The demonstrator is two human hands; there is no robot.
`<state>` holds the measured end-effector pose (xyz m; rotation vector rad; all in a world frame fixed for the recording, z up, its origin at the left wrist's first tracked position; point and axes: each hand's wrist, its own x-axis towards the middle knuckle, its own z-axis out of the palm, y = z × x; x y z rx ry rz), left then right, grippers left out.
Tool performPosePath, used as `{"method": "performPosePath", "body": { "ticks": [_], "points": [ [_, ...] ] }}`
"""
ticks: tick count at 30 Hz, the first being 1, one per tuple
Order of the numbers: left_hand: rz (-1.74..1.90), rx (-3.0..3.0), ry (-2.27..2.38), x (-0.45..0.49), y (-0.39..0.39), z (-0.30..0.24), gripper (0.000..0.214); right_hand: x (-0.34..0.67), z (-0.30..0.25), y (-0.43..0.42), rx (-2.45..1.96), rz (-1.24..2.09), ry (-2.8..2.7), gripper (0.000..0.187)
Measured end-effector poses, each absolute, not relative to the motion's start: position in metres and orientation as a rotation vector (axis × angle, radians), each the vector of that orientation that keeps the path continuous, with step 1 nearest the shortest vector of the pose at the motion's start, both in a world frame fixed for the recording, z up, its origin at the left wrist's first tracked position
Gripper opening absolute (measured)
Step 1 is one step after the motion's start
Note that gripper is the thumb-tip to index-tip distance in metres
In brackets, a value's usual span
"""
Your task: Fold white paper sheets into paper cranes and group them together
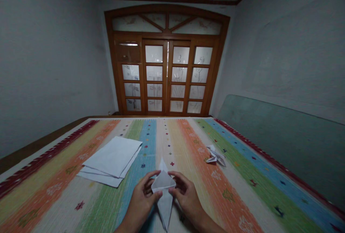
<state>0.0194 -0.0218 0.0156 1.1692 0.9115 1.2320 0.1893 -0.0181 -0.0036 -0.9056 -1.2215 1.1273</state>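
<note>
Our left hand (143, 196) and right hand (189, 195) pinch the folded paper (164, 183) between them at its sides, equally near, its long axis pointing away from us over the striped tablecloth (102, 204).

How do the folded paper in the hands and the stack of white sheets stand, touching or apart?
Apart. The head view shows striped cloth between the stack of white sheets and the far tip of the folded paper.
</note>
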Motion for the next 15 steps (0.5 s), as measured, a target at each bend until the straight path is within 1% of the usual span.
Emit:
{"method": "performPosePath", "body": {
  "ticks": [2,5,9,11,15],
  "points": [
    [1.230,1.192,0.919,0.020,-0.023,0.014,0.048,0.189,-0.004,-0.018,-0.907,1.119,-1.181,0.034],
    [1.209,1.286,0.977,0.021,-0.028,0.015,0.036,0.191,-0.003,-0.019,-0.922,1.070,-1.177,0.019],
    [1.214,1.436,1.109,0.019,-0.031,0.021,0.023,0.195,0.000,-0.021,-0.925,0.890,-1.282,0.003],
    [1.257,1.487,1.163,0.016,-0.032,0.023,0.018,0.195,0.002,-0.023,-0.896,0.776,-1.360,0.007],
    [1.399,1.593,1.218,0.012,-0.031,0.025,0.016,0.197,0.003,-0.025,-0.857,0.594,-1.444,0.017]
  ]
}}
